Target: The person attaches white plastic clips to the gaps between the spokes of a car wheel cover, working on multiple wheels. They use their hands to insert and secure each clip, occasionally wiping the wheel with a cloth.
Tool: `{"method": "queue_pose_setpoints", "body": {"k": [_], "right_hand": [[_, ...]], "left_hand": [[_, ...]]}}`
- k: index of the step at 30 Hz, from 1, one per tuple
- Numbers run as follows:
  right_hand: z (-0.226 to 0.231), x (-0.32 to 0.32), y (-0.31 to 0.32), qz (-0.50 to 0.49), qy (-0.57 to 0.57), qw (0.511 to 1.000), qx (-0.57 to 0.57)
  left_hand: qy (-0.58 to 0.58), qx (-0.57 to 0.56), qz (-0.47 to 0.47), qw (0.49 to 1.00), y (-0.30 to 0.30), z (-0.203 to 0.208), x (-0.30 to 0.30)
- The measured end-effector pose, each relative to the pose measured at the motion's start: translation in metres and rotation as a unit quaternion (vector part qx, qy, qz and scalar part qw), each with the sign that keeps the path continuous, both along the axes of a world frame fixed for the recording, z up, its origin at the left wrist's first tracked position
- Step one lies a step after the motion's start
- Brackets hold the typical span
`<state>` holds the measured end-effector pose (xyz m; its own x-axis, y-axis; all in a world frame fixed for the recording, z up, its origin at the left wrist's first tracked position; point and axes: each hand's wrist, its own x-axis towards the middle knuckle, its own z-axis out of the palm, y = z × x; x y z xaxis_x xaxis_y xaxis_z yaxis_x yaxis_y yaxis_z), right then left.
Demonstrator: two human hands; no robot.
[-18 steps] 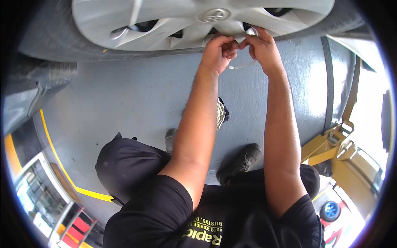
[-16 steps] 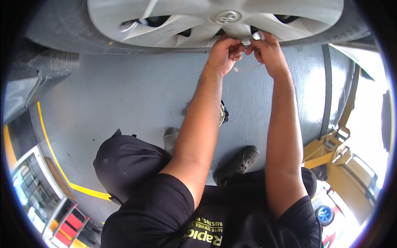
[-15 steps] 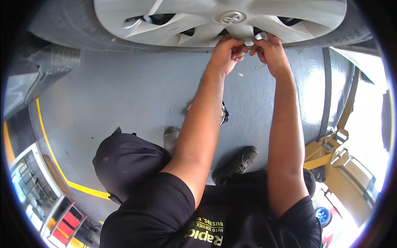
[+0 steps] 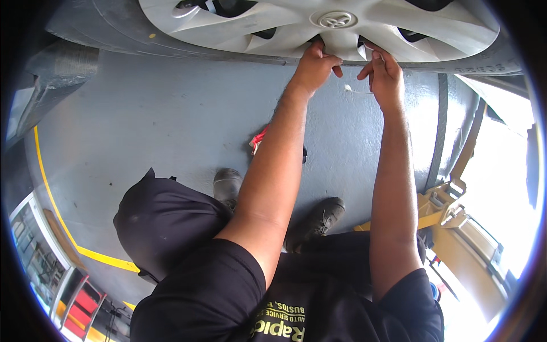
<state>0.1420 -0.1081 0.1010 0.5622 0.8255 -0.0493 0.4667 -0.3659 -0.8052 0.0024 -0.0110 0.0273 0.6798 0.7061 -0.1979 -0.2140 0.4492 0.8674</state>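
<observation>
A silver wheel cover [image 4: 342, 41] spans the top of the view, its oval running left to right, with both hands meeting its near, lower edge from below. Flanking one spoke under the round emblem [image 4: 336, 20], the left hand [image 4: 316, 68] and right hand [image 4: 387, 74] reach up to neighbouring openings, the cover lying directly beyond the fingertips and neither hand clearly nearer. A thin pale strip [image 4: 348, 88] lies closer to the right hand, stretching roughly sideways from its white tip toward the base of that hand. The left thumb stands apart from the upper fingers, and the right hand's fingers are spread; with the foremost tips hidden at the openings, whether either hand grips anything cannot be told. Around the cover curves the dark tire [image 4: 188, 48], above a grey floor [image 4: 171, 102] where a red item [image 4: 259, 139] shows beside the left forearm. In the frame about half a second earlier, the fingertips nearly met below the spoke; now a wider gap parts them, and more of the red item shows.
</observation>
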Motion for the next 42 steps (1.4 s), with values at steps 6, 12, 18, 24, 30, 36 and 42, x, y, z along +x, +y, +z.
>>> {"method": "queue_pose_setpoints", "body": {"k": [6, 12, 18, 24, 30, 36, 42], "right_hand": [[-0.005, 0.000, 0.007, -0.014, 0.035, 0.999, 0.027], [-0.022, -0.006, 0.017, -0.047, 0.085, 0.995, 0.037], [-0.004, 0.005, 0.014, 0.073, 0.195, 0.977, -0.051], [-0.006, -0.001, 0.017, -0.008, -0.012, 0.998, -0.055], [-0.011, -0.019, 0.015, -0.083, -0.204, 0.975, -0.006], [-0.004, -0.024, 0.018, -0.090, -0.260, 0.961, -0.019], [-0.004, -0.020, 0.021, -0.084, -0.228, 0.970, -0.008]], "left_hand": [[-0.080, -0.083, -0.010, 0.993, 0.000, -0.002, -0.002], [-0.080, -0.098, -0.002, 0.992, -0.001, -0.007, -0.001], [-0.106, -0.106, 0.007, 0.989, 0.000, -0.011, 0.002], [-0.113, -0.120, 0.004, 0.986, 0.002, -0.014, 0.002], [-0.094, -0.121, -0.010, 0.988, 0.002, -0.011, 0.000], [-0.082, -0.126, -0.015, 0.989, 0.003, -0.011, -0.001], [-0.096, -0.125, -0.029, 0.987, 0.005, -0.012, -0.004]]}}
